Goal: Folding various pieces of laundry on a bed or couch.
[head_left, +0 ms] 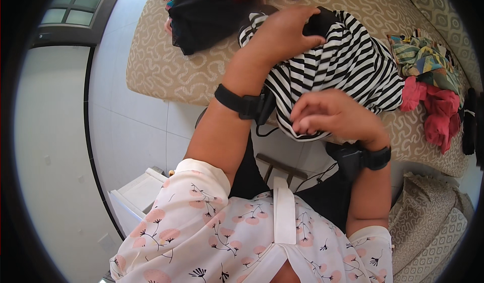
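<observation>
A black-and-white striped garment (348, 56) lies loosely bunched on the patterned couch seat, its lower edge hanging over the front. Across its far left part reaches my left hand (287, 33), thumb and fingers apart, with dark cloth (320, 23) showing in the gap. My right hand (343, 114) is over the near part of the garment, fingers loosely bent and apart from the thumb. No fold of cloth shows between them. Each wrist wears a black strap with a small device.
Black and red clothes (212, 18) lie at the far left of the couch (161, 66). A multicoloured cloth (423, 56) and pink-red clothes (438, 111) are to the right. Cushions (428, 217) stand at lower right, a white box-like piece (136, 192) at lower left. Cables hang below the couch edge.
</observation>
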Available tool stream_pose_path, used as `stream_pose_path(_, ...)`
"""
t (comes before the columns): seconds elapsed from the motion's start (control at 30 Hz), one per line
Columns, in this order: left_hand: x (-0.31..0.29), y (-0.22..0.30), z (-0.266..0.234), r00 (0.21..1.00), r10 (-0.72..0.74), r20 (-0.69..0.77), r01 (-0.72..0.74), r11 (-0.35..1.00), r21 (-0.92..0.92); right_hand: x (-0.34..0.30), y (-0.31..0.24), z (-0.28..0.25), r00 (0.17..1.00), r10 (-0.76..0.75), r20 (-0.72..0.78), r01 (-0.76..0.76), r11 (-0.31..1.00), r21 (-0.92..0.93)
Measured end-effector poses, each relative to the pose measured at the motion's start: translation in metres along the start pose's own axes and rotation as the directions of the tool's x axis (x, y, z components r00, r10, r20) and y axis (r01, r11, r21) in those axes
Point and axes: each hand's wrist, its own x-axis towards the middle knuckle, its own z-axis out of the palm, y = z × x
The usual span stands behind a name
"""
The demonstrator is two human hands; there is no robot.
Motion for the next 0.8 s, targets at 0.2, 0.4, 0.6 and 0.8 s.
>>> stream_pose_path(0.2, 0.002, 0.008, -0.005, 0.962, -0.174, 0.209, 0.163, 0.984, 0.07, -0.02, 0.005, -0.047, 0.772, -0.231, -0.592, 0.289, 0.957, 0.003)
stream_pose_path(0.4, 0.013, 0.009, -0.028, 0.895, -0.445, -0.003, 0.305, 0.619, -0.724, -0.03, 0.03, -0.075, 0.352, -0.332, -0.875, -0.181, 0.893, -0.412)
stream_pose_path(0.6, 0.017, 0.012, -0.063, 0.854, -0.493, -0.164, -0.167, 0.038, -0.985, -0.032, 0.032, -0.065, 0.422, -0.346, -0.838, -0.411, 0.751, -0.517)
stream_pose_path(0.8, 0.014, 0.006, -0.062, 0.764, -0.634, -0.122, -0.152, 0.008, -0.988, -0.025, 0.042, -0.074, 0.529, -0.378, -0.76, -0.433, 0.65, -0.625)
